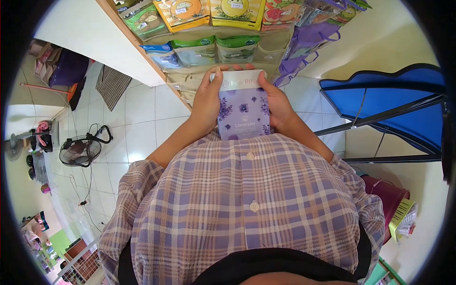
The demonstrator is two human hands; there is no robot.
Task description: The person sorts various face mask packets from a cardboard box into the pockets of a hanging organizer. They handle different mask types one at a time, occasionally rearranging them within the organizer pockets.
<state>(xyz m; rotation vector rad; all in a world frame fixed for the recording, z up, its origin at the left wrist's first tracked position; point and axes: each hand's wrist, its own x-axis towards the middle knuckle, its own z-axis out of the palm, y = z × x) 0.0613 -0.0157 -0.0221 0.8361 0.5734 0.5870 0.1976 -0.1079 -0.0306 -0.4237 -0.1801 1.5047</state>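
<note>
A purple lavender pouch point(244, 108) with a silvery top band and printed flowers is held upright in front of the plaid shirt. My left hand point(207, 97) grips its left edge, the thumb near the top corner. On the right edge my right hand point(278, 102) is closed round the pouch, thumb at the upper corner, other fingers mostly behind it. Just beyond the hands, a beige pocket organizer point(273, 56) holds several packets, among them a green-topped packet point(237, 49) and a yellow packet point(236, 13).
Purple bags point(297, 50) hang at the organizer's right side. A blue panel on a black metal frame point(380, 92) stands at the right, above a maroon bin point(385, 192). A black fan point(80, 151) with a cable sits on the tiled floor at the left, near a striped mat point(113, 87).
</note>
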